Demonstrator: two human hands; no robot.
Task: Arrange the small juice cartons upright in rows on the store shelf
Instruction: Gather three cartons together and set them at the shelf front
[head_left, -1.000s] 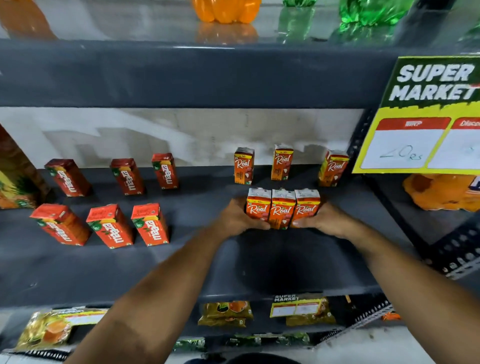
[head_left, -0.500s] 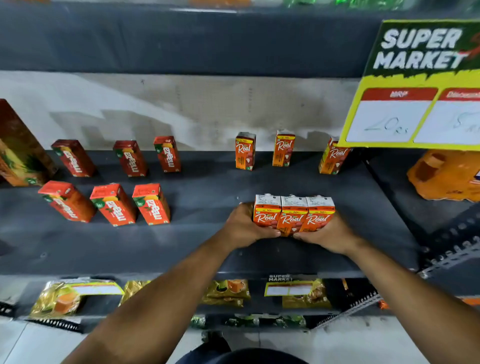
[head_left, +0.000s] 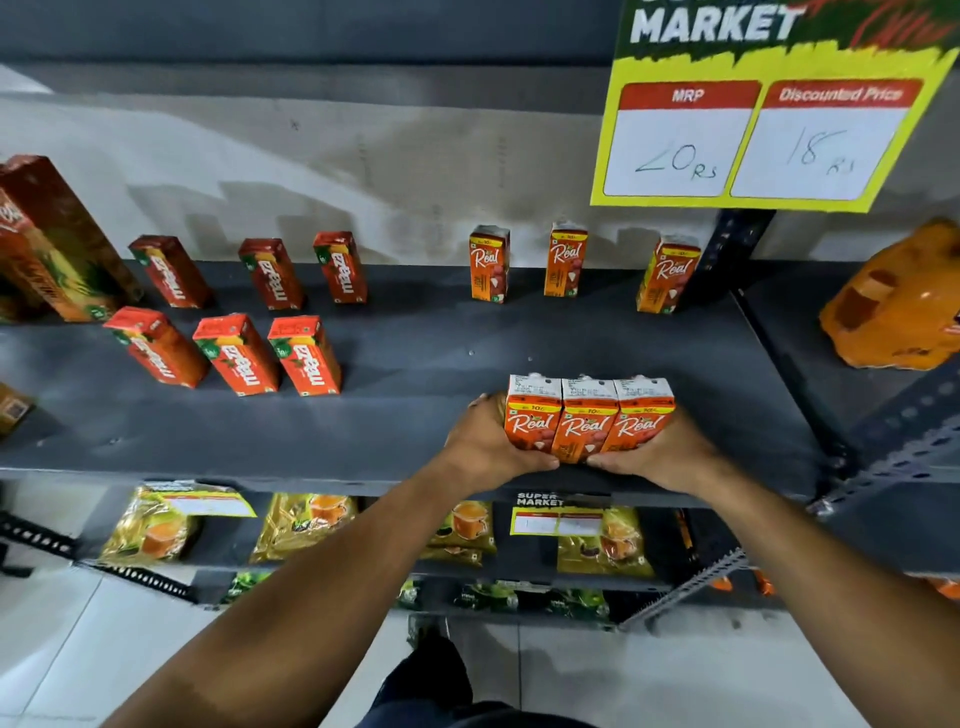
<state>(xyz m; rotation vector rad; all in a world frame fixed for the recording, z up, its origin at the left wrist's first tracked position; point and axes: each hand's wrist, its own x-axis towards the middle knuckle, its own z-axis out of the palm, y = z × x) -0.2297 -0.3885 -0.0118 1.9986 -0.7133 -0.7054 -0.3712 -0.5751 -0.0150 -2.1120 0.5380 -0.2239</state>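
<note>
Three orange Real juice cartons stand pressed side by side near the front of the dark shelf. My left hand clasps the left end of the trio and my right hand clasps the right end. Behind them, three more Real cartons stand upright and spaced apart along the back wall. To the left, several red Maaza cartons stand in two rows of three.
A tall juice box stands at the far left. A yellow price sign hangs top right beside a shelf post. An orange pack lies on the right-hand shelf. Drink-mix packets fill the lower shelf.
The view has tilted down and drawn closer. My hands still squeeze the three cartons together, now a little farther right and nearer the shelf's front edge.
</note>
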